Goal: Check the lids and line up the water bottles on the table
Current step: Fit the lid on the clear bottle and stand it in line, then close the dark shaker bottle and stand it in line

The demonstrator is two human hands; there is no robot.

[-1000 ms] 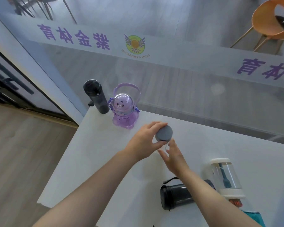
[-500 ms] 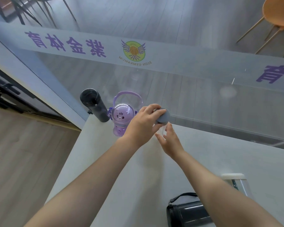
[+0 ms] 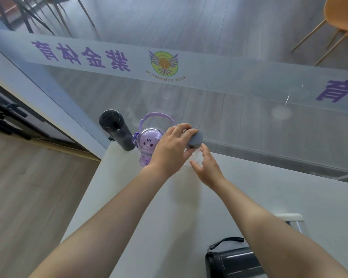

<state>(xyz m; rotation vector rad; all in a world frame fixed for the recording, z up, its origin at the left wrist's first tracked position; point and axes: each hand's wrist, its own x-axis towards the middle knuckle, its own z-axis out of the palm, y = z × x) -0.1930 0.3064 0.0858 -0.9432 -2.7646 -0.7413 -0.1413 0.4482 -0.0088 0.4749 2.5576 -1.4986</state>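
Grey lid (image 3: 195, 138) sits gripped under left hand (image 3: 170, 150) fingers (image 3: 181, 127).

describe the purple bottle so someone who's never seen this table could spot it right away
Look to the far left corner of the white table, against the glass wall. Two bottles stand there side by side: a tall black bottle and, just right of it, the purple bottle, partly behind the left hand. It alone is squat and translucent, with a cartoon animal face and an arched carry handle.
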